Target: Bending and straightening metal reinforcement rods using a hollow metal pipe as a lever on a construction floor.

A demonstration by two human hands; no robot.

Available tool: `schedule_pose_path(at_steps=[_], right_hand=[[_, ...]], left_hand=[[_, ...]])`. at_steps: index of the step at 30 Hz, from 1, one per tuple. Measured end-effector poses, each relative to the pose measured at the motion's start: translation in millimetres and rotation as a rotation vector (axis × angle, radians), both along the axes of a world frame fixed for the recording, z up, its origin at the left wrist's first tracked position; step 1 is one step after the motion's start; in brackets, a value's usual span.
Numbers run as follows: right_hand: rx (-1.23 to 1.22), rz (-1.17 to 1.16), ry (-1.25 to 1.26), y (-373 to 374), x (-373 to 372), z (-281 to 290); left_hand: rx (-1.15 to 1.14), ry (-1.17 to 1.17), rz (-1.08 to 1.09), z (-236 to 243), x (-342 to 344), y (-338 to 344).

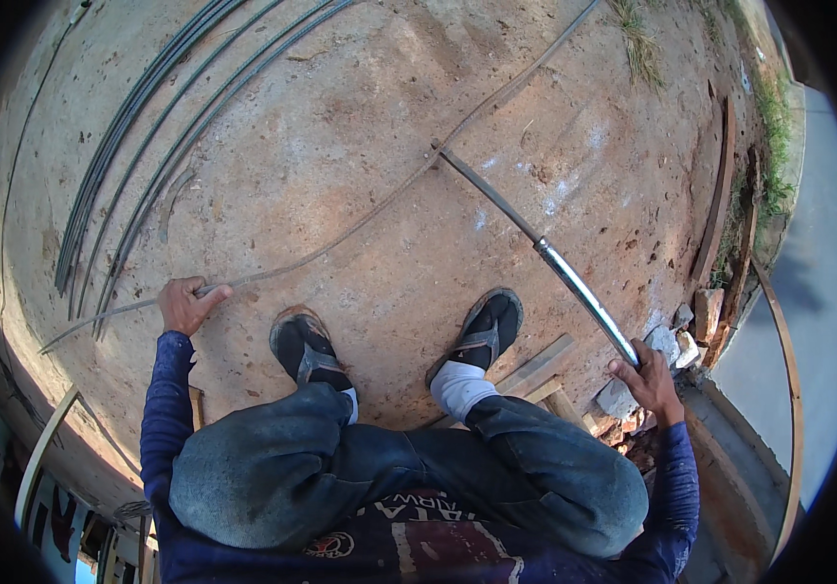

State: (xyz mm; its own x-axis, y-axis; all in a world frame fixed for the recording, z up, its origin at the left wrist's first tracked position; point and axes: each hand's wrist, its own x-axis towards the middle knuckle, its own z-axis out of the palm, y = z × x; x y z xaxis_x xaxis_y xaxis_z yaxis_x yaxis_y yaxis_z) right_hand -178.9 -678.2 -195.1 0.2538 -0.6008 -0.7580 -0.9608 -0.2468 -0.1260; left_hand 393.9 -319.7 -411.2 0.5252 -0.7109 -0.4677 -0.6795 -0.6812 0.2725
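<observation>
My left hand (185, 304) is closed around a long, slightly wavy steel rebar (341, 237) near its left end. From there the rod runs over the dirt to the far right, past the top edge. My right hand (654, 382) grips the near end of a rebar bending bar (584, 288), which has a shiny metal tube as its handle and a thinner dark shaft. The shaft's far tip meets the rebar at about the middle of the view. Whether the tip is hooked around the rod or only touches it, I cannot tell.
Several dark rebars (161, 117) lie at the far left. Wooden boards (717, 200) and broken stones (667, 346) line the right side, beside a grey paved strip (822, 195). My sandalled feet (487, 336) stand apart, with a short plank (535, 365) by the right one.
</observation>
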Motion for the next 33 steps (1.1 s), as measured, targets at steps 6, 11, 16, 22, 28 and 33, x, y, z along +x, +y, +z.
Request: schedule_pose_path(at_steps=[6, 11, 16, 22, 28, 33], right_hand=[[-0.033, 0.025, 0.054, -10, -15, -6], [0.174, -0.171, 0.070, -7, -1, 4], [0.167, -0.124, 0.100, 20, 29, 38], [0.084, -0.060, 0.109, 18, 32, 67], [-0.021, 0.039, 0.138, -13, 1, 29], [-0.102, 0.105, 0.175, -8, -17, -10]], left_hand=[[-0.062, -0.055, -0.007, 8, -2, 2], [-0.105, -0.050, 0.007, 15, -6, -1], [-0.183, -0.176, -0.019, 14, -10, 4], [-0.204, -0.149, -0.011, 25, -7, 10], [-0.190, -0.096, 0.009, 27, -6, 7], [-0.176, -0.086, 0.028, 27, -15, 6]])
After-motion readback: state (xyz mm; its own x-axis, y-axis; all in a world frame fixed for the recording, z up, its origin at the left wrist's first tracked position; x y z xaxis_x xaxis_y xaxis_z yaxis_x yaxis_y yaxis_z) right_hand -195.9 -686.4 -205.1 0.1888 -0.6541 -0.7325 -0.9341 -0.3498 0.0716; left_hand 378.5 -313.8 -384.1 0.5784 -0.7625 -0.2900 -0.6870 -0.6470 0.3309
